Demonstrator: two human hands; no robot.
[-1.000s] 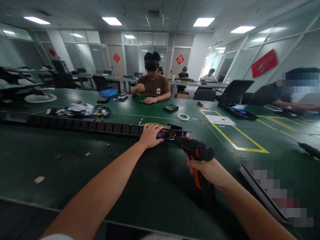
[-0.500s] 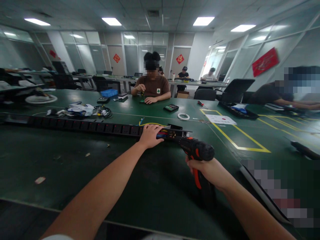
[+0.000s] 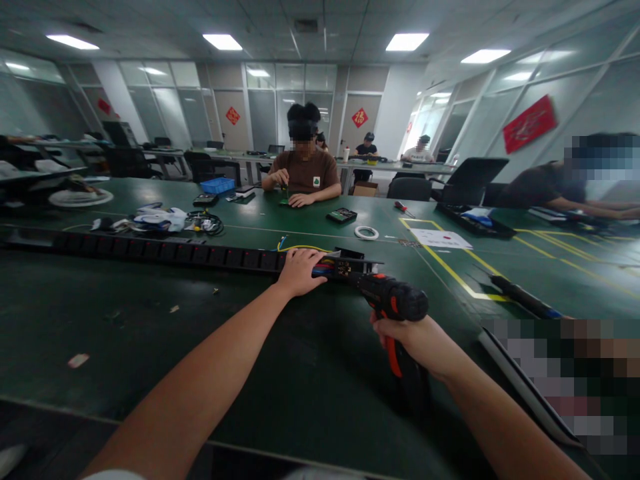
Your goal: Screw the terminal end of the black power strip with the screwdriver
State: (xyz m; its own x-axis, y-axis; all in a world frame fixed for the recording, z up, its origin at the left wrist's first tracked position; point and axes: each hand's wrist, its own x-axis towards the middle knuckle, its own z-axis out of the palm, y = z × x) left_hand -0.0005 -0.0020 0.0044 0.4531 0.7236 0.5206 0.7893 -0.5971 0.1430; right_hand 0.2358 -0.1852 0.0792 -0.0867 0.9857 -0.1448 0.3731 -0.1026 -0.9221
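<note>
While the right hand is gripping a black-and-orange power driver, its fingers wrapping fully round the pistol handle, the driver's nose is pointing leftward at the uncovered end of a long black power strip. Contact at the tip: too small to tell.

Driver: probably front-heavy, rigid, best held by the handle, as now.

Left hand: partly closed, its fingers lying across the strip and its thumb along the near side, steadying it just short of the circuit board.

Power strip: lying lengthwise on the green desk, running far to the left. Likely stiff and fairly weighty, its smooth housing possibly sliding under side pressure; the solid socket section is offering the safest hold. Coloured wires are showing beside the hand, presumably flexible; these and the board are looking the more fragile parts, unsuited to gripping.

Beyond the strip: a yellow wire is trailing behind it; a white ring is lying flat farther off.
</note>
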